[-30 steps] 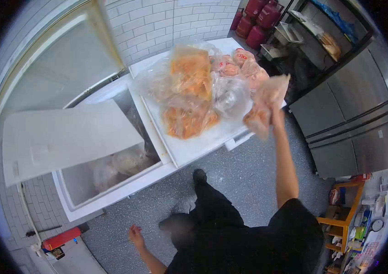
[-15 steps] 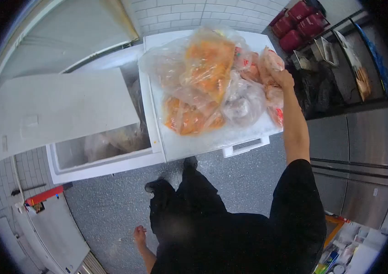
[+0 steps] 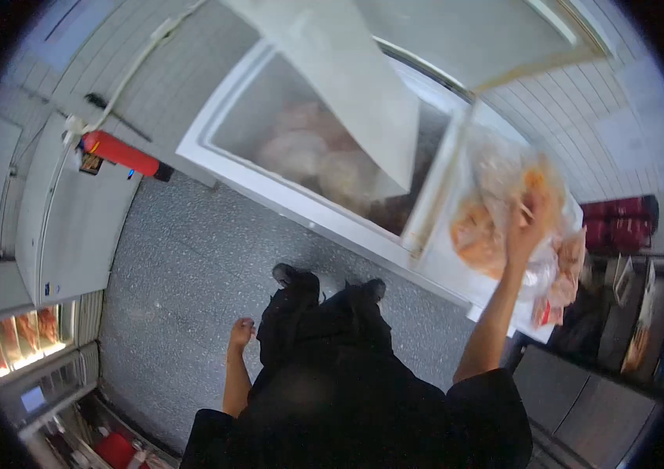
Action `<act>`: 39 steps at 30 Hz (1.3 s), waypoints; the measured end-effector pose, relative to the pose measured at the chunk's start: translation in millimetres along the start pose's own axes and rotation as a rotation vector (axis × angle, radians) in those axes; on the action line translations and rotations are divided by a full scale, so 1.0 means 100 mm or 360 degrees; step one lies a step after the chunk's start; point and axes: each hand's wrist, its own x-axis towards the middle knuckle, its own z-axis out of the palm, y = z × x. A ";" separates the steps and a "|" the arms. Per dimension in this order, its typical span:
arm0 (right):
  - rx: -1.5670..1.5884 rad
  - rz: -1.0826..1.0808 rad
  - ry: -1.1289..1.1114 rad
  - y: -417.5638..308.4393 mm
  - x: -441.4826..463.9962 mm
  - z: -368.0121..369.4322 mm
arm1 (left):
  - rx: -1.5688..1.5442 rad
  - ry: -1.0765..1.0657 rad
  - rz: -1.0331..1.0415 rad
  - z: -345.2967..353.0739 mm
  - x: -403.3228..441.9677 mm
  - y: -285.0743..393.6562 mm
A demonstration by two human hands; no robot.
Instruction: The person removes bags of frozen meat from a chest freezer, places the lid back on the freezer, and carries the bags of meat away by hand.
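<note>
My right hand [image 3: 530, 225] is over a pile of clear plastic bags on the closed part of the white freezer top, touching a bag with orange contents [image 3: 539, 184]. Its fingers are bent but smeared by motion, so its grip is unclear. Another orange-filled bag [image 3: 473, 238] lies to its left, and pink packages [image 3: 570, 262] lie at the right edge. My left hand [image 3: 243, 332] hangs low above the floor, loosely curled with fingers a little apart, holding nothing visible. Left of the pile, the chest freezer [image 3: 285, 203] stands uncovered, with frosty bags [image 3: 301, 148] inside.
A white panel [image 3: 348, 86] leans across the freezer opening. A red fire extinguisher [image 3: 121, 152] is at the left, beside a white cabinet [image 3: 86, 227]. Dark red containers [image 3: 621, 223] and shelving stand at the right. Grey speckled floor [image 3: 191, 250] surrounds my feet.
The view has swung left, bringing more of the freezer opening into sight. My right hand has moved from the pink packages to the orange-filled bag. The white panel is now tilted up more steeply.
</note>
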 end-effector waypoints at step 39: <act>0.0928 0.1788 -0.1942 -1.11 0.09 6.46 | -0.0200 0.0586 -0.0271 -1.65 0.60 1.71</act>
